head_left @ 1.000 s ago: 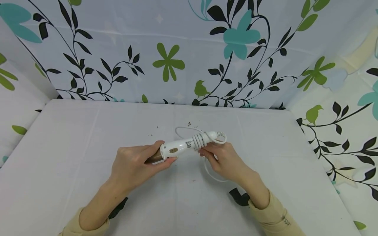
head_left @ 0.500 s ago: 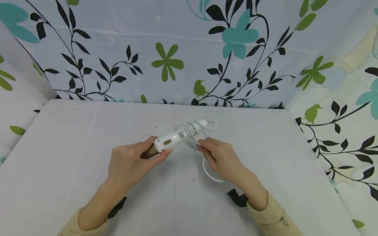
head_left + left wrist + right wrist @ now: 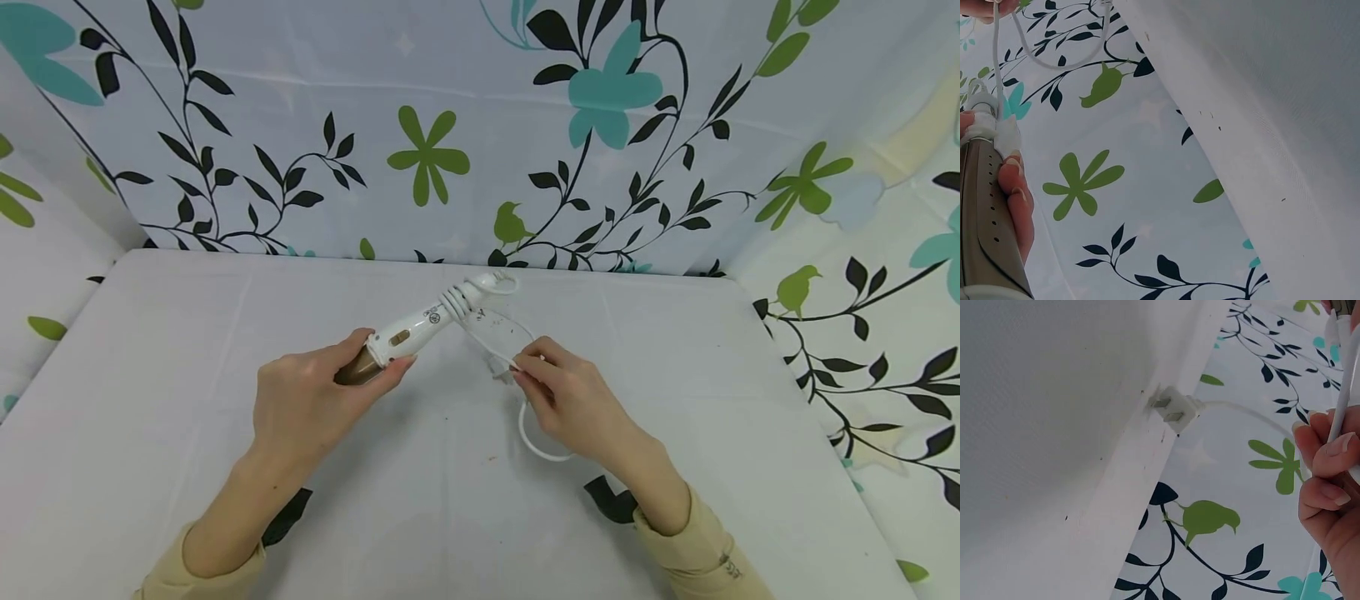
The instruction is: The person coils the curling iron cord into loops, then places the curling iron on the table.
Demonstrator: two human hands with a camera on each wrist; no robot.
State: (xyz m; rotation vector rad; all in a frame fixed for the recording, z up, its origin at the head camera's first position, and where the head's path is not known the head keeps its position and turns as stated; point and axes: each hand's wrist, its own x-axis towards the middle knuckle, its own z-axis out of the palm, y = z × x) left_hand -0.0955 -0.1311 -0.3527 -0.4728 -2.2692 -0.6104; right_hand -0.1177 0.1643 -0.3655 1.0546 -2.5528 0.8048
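Note:
My left hand [image 3: 300,400] grips a hair styling iron [image 3: 412,332] around its brown end. Its white handle, with a gold slider switch, tilts up and away to the right. Several turns of white power cord [image 3: 454,303] circle the far end of that handle. In the left wrist view, the brown barrel [image 3: 988,206] shows a row of small holes. My right hand [image 3: 573,404] pinches a stretch of the cord between thumb and fingers, to the right of the iron. The two-pin plug [image 3: 1175,411] hangs from the cord, near the right fingers in the head view.
A white-covered table [image 3: 187,333] lies beneath both hands, with a few dark specks on it. A curtain [image 3: 300,125] printed with leaves, flowers and birds stands behind its back edge. Black straps [image 3: 611,500] hang at the wrists.
My left hand has moved left with the iron, whose handle now tilts farther up and away. A length of cord now stretches between the handle and my right hand, which has barely moved.

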